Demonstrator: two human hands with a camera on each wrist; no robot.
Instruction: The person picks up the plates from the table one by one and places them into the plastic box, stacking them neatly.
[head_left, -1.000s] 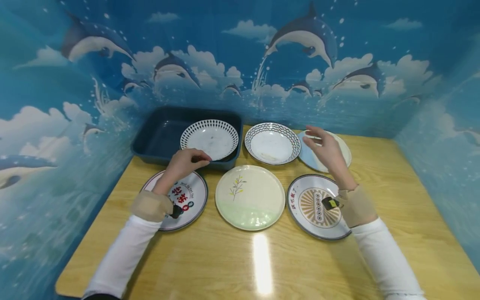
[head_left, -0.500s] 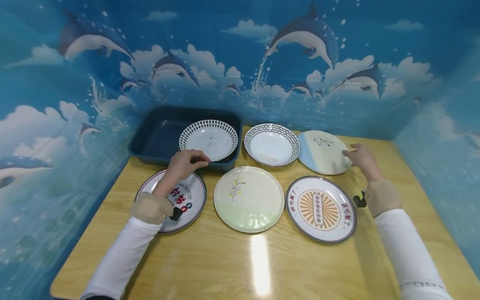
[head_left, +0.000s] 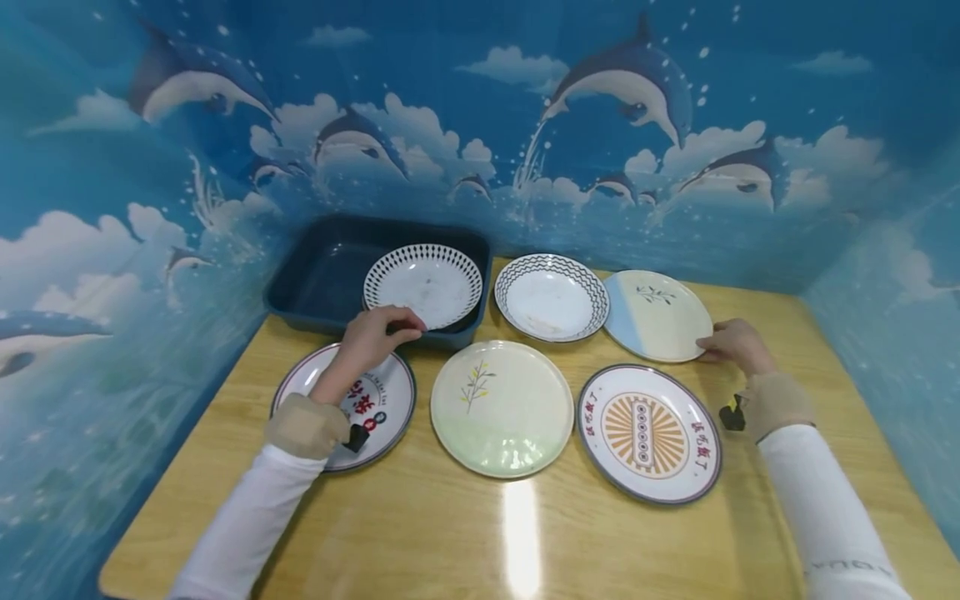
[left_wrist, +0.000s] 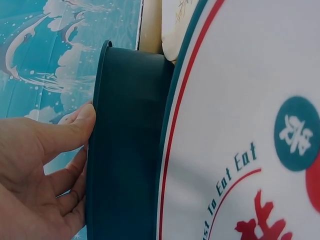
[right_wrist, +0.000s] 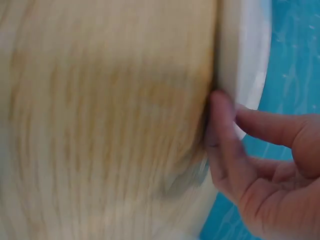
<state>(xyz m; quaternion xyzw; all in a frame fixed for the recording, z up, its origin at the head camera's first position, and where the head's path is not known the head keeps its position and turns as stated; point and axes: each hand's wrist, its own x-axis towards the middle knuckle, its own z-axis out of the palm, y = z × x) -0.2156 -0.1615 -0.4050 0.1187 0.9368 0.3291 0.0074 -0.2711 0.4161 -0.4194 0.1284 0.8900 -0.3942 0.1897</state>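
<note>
My left hand [head_left: 374,337] is at the near rim of a dark blue basin [head_left: 307,320]. In the left wrist view, the thumb [left_wrist: 82,120] lies on the basin's rim with the other fingers curled behind it. Leaning inside the basin is a white plate [head_left: 427,283] with a black diamond border, its lower edge close to my left fingertips. My right hand [head_left: 737,343] pinches the right edge of a round cream plate [head_left: 663,321] with a blue section and a dark leaf sprig. In the right wrist view, the thumb is over that rim and fingers reach under it.
A wavy-bordered dish [head_left: 551,296] sits between the basin and the cream plate. Nearer on the wooden table [head_left: 420,533] are a red-lettered plate [head_left: 386,392], a pale green plate [head_left: 502,417] and a sunburst plate [head_left: 652,433]. Dolphin-printed walls [head_left: 525,108] enclose the table.
My right hand has moved from above the cream plate, rightward and down to its right edge, and now pinches it. The left hand stays at the basin's rim.
</note>
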